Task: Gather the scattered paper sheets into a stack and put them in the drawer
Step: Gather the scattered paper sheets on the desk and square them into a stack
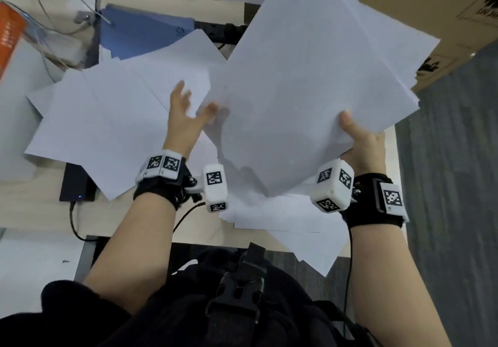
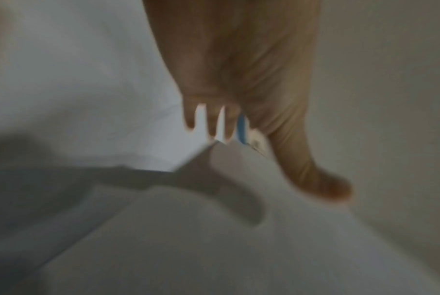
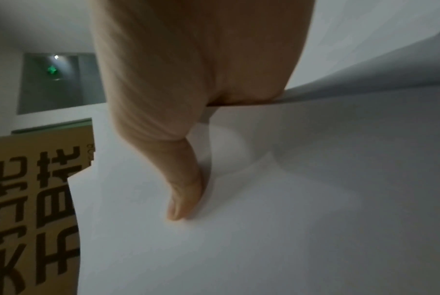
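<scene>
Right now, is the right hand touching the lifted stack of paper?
Touching. The right wrist view shows the right hand with its thumb pressed flat on the lifted paper stack.

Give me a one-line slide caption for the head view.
Right hand lifts a gathered sheaf of paper while the open left hand reaches over loose sheets.

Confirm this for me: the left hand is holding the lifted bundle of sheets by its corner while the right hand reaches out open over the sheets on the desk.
The hands are swapped. In the head view the right hand holds the lifted bundle by its corner, thumb on top, which the right wrist view also shows. The left hand reaches out open over the sheets on the desk.
</scene>
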